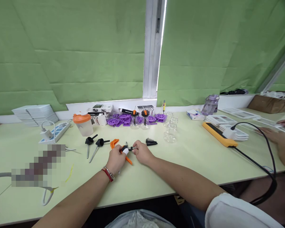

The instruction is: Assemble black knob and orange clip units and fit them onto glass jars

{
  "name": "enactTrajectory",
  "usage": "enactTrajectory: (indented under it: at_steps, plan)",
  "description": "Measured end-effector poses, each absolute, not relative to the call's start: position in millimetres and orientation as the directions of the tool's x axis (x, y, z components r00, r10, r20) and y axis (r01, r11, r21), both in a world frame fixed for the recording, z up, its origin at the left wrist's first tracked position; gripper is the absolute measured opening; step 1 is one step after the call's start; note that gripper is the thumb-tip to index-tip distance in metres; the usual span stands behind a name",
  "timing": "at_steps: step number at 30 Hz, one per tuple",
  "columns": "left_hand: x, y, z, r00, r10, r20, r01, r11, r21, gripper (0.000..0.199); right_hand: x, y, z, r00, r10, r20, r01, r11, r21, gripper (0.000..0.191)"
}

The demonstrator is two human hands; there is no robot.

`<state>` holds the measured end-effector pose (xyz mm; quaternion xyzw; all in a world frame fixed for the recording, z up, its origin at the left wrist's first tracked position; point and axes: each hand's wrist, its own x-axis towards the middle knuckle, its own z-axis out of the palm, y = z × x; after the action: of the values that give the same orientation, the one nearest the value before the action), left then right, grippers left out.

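Observation:
My left hand [117,159], with a bracelet at the wrist, is closed around a small black part [125,148] above the table's middle. A thin metal rod sticks out of that part. From the right, my right hand [141,152] pinches a small metal piece at the black part's right end. An orange handle [128,161] shows below my fingers, and more orange pieces [114,143] lie just behind my left hand. Two black funnel-like parts with metal rods [100,142] rest to the left. Right of my hands lies a black holder with small metal pieces [151,142].
Purple parts [125,119], boxes and two clear jars with orange-and-black tops [145,120] line the back. Clear glass jars [170,136] stand right of them. Left are an orange-lidded cup [82,126] and a power strip [58,132]; right, an orange power strip [218,134] and another person's hands.

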<state>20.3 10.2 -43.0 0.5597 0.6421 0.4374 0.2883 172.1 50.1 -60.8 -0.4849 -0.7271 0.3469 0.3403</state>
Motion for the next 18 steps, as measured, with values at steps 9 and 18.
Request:
enactTrajectory:
  at_steps: [9, 18]
  plan:
    - [22.0, 9.7, -38.5, -0.211, 0.975, 0.071, 0.547, 0.058, 0.835, 0.006, 171.7, 51.8, -60.8, -0.287, 0.948, 0.139, 0.481, 0.268, -0.835, 0.017]
    - [23.3, 10.2, -36.1, -0.213, 0.974, 0.071, 0.594, 0.072, 0.801, 0.006, 171.8, 52.0, -61.1, -0.265, 0.952, 0.155, 0.512, 0.275, -0.814, 0.012]
